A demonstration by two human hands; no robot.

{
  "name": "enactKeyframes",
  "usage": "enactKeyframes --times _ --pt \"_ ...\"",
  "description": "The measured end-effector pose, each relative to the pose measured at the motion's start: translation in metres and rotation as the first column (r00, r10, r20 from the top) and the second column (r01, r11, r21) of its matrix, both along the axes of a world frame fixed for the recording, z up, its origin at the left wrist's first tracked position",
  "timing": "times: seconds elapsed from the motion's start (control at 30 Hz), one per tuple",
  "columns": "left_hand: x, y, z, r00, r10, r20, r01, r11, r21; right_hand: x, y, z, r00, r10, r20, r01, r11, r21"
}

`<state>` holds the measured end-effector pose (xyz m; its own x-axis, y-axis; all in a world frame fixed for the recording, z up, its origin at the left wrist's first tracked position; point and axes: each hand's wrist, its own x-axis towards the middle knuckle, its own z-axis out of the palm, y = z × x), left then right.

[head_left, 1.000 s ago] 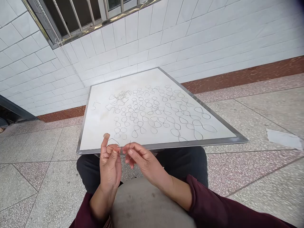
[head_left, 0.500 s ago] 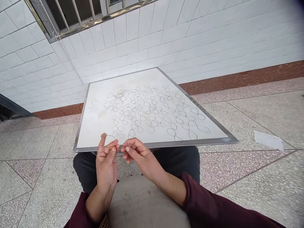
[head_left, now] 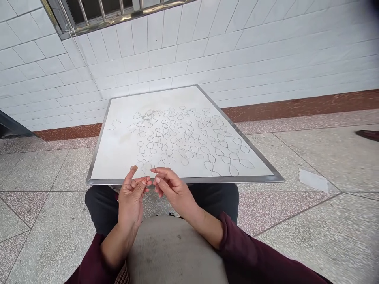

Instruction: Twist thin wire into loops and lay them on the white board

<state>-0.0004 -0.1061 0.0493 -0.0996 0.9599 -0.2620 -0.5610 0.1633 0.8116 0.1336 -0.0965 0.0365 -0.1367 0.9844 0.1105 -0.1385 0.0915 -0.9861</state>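
Note:
A thin dark wire (head_left: 140, 170) curves up from my left hand (head_left: 132, 197), pinched between thumb and fingers while the index finger stands raised against the loop. Close beside it, my right hand (head_left: 174, 191) pinches the wire's other end, which sticks up past the fingertips. Both hands are at the near edge of a white metal-rimmed table (head_left: 112, 157). Many figure-eight wire loops (head_left: 189, 150) lie spread over its middle and right. Farther back is a tangled pile of bent wires (head_left: 150, 114). Whether the two ends join between my hands is too fine to tell.
Two loose bent wire pieces (head_left: 114, 125) lie at the table's left side. A white tiled wall (head_left: 166, 47) with a barred window (head_left: 97, 10) stands behind. On the speckled floor are a white strip (head_left: 313, 180) and, at far right, a dark shoe tip (head_left: 367, 135).
My right index finger has straightened and reaches left against the upright wire end. My hands stay close together at the table edge. The view has shifted slightly, and a shoe has appeared at right.

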Motion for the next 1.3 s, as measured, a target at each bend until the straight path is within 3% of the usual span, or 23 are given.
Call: enactKeyframes --times 0.13,0.23,0.4,0.6,0.77,0.97,1.13,1.23,1.3 --pt "0.0 -0.001 0.0 0.998 -0.028 -0.062 0.027 0.999 -0.019 0.004 0.0 -0.002 0.989 -0.037 0.143 0.027 0.997 0.07" --pt "-0.001 -0.002 -0.001 0.991 -0.023 -0.13 0.024 1.0 0.006 0.009 0.001 -0.004 0.948 -0.069 0.311 0.002 0.978 0.211" --pt "-0.004 -0.001 -0.003 0.986 0.002 -0.169 0.003 1.0 0.029 0.016 0.001 -0.007 0.818 -0.197 0.541 -0.1 0.876 0.471" --pt "-0.009 0.003 -0.001 0.968 -0.047 -0.246 0.052 0.999 0.013 0.016 0.004 -0.016 0.712 -0.353 0.607 -0.152 0.766 0.624" --pt "-0.008 0.01 -0.005 0.964 -0.069 -0.257 0.075 0.997 0.012 0.017 0.01 -0.022 0.651 -0.424 0.63 -0.176 0.723 0.668" --pt "-0.007 0.022 -0.016 0.972 -0.087 -0.22 0.09 0.996 0.003 0.018 0.02 -0.027 0.541 -0.463 0.702 -0.249 0.709 0.659" --pt "-0.005 0.035 -0.023 0.985 -0.066 -0.158 0.067 0.998 -0.001 0.017 0.033 -0.033 0.504 -0.462 0.73 -0.27 0.719 0.641" --pt "-0.004 0.048 -0.027 0.988 -0.026 -0.15 0.026 1.0 -0.001 0.016 0.046 -0.039 0.561 -0.42 0.713 -0.237 0.744 0.625" --pt "-0.001 0.059 -0.029 0.986 0.0 -0.166 0.001 1.0 0.01 0.015 0.056 -0.043 0.665 -0.36 0.655 -0.134 0.805 0.579"
